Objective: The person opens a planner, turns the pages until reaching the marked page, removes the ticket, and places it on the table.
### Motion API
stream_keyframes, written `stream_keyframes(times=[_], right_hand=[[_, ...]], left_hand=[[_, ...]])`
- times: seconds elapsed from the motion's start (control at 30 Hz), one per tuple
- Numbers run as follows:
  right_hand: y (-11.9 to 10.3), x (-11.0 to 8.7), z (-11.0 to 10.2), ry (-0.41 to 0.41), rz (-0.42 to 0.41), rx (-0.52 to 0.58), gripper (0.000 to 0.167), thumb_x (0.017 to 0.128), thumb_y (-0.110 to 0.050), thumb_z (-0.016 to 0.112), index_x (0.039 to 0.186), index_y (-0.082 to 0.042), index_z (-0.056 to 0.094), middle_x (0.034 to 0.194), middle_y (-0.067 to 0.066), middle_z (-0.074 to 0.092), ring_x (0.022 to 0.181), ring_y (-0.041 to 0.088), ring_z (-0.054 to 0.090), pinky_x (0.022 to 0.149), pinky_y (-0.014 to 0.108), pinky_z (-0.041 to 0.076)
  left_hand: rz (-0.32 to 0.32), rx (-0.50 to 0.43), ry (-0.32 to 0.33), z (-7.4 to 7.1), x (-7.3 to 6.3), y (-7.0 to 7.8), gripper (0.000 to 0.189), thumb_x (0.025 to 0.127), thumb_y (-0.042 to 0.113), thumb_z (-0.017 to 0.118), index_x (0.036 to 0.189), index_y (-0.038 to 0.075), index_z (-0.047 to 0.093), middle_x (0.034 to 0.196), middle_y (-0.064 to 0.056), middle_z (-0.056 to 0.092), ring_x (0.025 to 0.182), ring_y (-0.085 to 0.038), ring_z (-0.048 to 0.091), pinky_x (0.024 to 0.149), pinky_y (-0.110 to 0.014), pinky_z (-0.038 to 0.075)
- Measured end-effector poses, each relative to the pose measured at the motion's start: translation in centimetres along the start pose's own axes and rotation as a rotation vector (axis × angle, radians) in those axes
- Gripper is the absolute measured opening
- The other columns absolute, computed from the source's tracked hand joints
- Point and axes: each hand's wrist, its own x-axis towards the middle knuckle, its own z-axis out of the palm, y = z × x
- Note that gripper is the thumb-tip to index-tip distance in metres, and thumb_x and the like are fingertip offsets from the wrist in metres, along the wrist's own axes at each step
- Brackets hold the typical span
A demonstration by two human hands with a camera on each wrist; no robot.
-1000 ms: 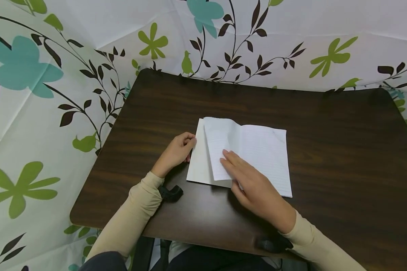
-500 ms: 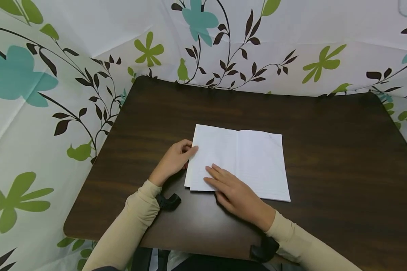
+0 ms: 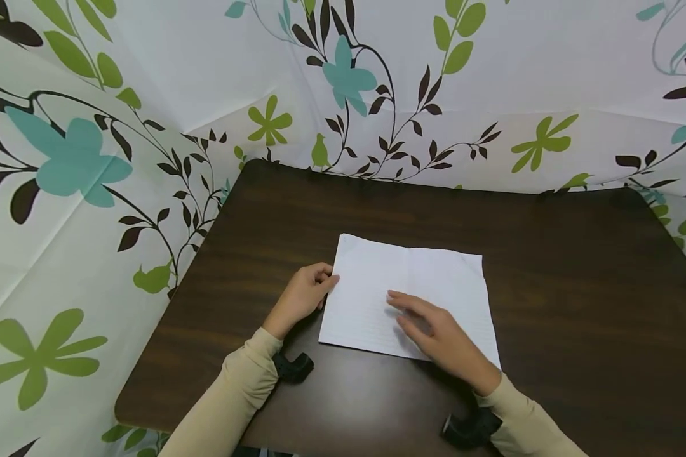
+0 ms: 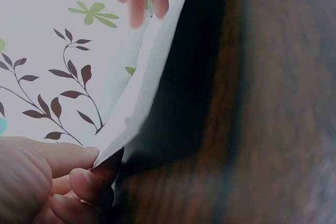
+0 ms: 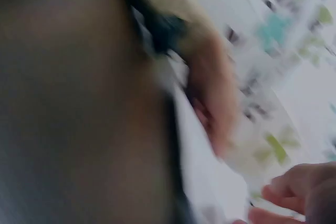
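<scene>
An open notebook (image 3: 366, 273) with lined white pages lies on the dark wooden table, its fold running up the middle. My left hand (image 3: 303, 297) pinches its left edge between thumb and fingers. Seen from the left wrist, the thumb lies over the white page (image 4: 137, 106) and curled fingers sit under its corner. Over the right-hand page is my right hand (image 3: 443, 336), fingers loosely extended and holding nothing; the fingertips seem just above the paper. The right wrist view is blurred, with the notebook (image 5: 207, 177) between both hands.
The brown table (image 3: 577, 304) extends around the notebook on all sides. A white cloth (image 3: 491, 82) with leaves and flowers hangs behind and to the left. Black straps with camera mounts (image 3: 294, 368) sit on both wrists.
My right hand swept a page leftward and smoothed it flat onto the left side. Then it lifted and drew back to the right. The left hand stayed at the left edge.
</scene>
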Motion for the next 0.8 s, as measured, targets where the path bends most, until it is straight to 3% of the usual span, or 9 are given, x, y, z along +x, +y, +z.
stream_keyframes(times=[0.13, 0.37, 0.5, 0.63, 0.8], right_hand=[[2.1, -0.3, -2.7, 0.041, 0.193, 0.037, 0.032, 0.106, -0.02, 0.064, 0.137, -0.017, 0.068, 0.133, 0.001, 0.072, 0.119, 0.011, 0.068, 0.095, 0.022, 0.056], [5.1, -0.8, -6.3, 0.16, 0.359, -0.161, 0.03, 0.106, -0.016, 0.061, 0.134, -0.008, 0.069, 0.126, 0.014, 0.07, 0.105, 0.026, 0.066, 0.081, 0.02, 0.051], [6.2, -0.8, -7.1, 0.186, 0.409, -0.258, 0.041, 0.105, -0.017, 0.063, 0.142, 0.0, 0.062, 0.123, 0.022, 0.058, 0.096, 0.029, 0.057, 0.077, 0.032, 0.048], [6.7, -0.6, -7.1, 0.195, 0.459, -0.349, 0.053, 0.105, -0.023, 0.066, 0.148, 0.004, 0.053, 0.123, 0.029, 0.048, 0.101, 0.036, 0.048, 0.08, 0.049, 0.047], [6.3, -0.6, -6.6, 0.26, 0.447, -0.477, 0.046, 0.1, -0.022, 0.072, 0.138, 0.001, 0.064, 0.114, 0.029, 0.053, 0.099, 0.04, 0.047, 0.075, 0.049, 0.045]], left_hand=[[-0.005, 0.001, -0.002, 0.2, -0.1, -0.1, 0.033, 0.105, 0.021, 0.063, 0.129, -0.002, 0.067, 0.078, -0.003, 0.065, 0.049, -0.013, 0.05, 0.051, -0.027, 0.043], [-0.009, -0.008, 0.006, 0.3, -0.3, -0.4, 0.031, 0.104, 0.019, 0.065, 0.128, -0.002, 0.067, 0.078, -0.005, 0.066, 0.048, -0.013, 0.049, 0.051, -0.027, 0.044], [-0.014, -0.02, 0.018, 0.3, -0.3, -0.4, 0.031, 0.104, 0.018, 0.066, 0.127, -0.002, 0.065, 0.078, -0.005, 0.067, 0.048, -0.013, 0.049, 0.05, -0.027, 0.044], [-0.014, -0.021, 0.027, 0.2, 0.0, -0.3, 0.031, 0.103, 0.019, 0.066, 0.127, -0.001, 0.065, 0.078, -0.004, 0.066, 0.048, -0.013, 0.05, 0.051, -0.027, 0.044], [-0.023, -0.024, 0.018, 0.1, 0.0, -0.2, 0.031, 0.103, 0.019, 0.066, 0.127, -0.001, 0.065, 0.076, -0.004, 0.066, 0.048, -0.013, 0.05, 0.05, -0.027, 0.044]])
